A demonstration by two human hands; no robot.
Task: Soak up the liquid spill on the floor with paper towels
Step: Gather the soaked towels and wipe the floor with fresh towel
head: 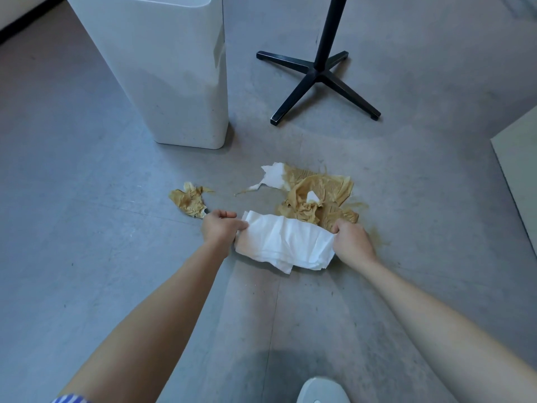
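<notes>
A clean white stack of paper towels (286, 242) is stretched between both hands just above the grey floor. My left hand (220, 228) grips its left end and my right hand (353, 238) grips its right end. Right behind it lies a brown, soaked heap of paper towels (316, 196) on the light-brown spill (374, 231), with a dry white corner at the heap's far left. A smaller soaked wad (189, 202) lies apart to the left, beside my left hand.
A tall white bin (162, 68) stands at the back left. A black stand with a cross-shaped base (316, 74) is behind the spill. A pale board edge (520, 170) shows at the right. A light shoe (322, 391) is at the bottom.
</notes>
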